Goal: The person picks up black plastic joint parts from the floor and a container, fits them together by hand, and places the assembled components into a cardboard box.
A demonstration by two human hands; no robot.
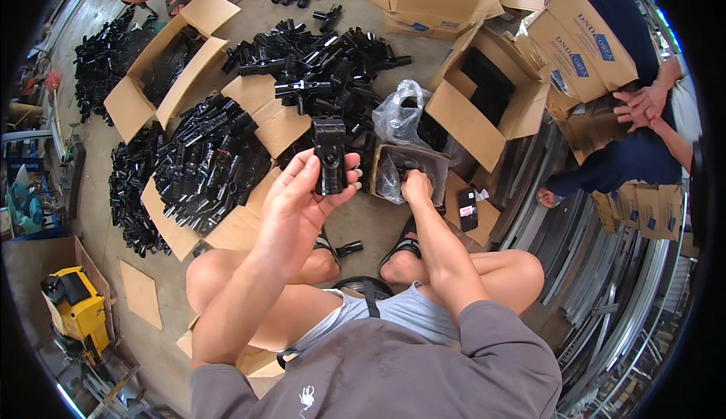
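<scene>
My left hand (291, 192) is raised in front of me, fingers closed round the sides of a glossy black metal pipe clamp (330, 156) with a round hole in its face. My right hand (417, 187) reaches into a small open cardboard box (437, 163) lined with clear plastic. Its fingers curl down among dark small parts, and whatever they grip is hidden. Beyond my left hand lies a large heap of similar black clamps (325, 60). Another pile (208, 162) covers flattened cardboard on the left. A single black piece (349, 249) rests on the floor between my feet.
Open cartons stand at the far left (136, 109), and at the right (473, 128) with black parts inside. A phone (467, 209) lies on cardboard to the right. Long metal profiles (597, 290) line the right side. A co-worker's hands (643, 105) show at far right; a yellow machine (82, 302) stands left.
</scene>
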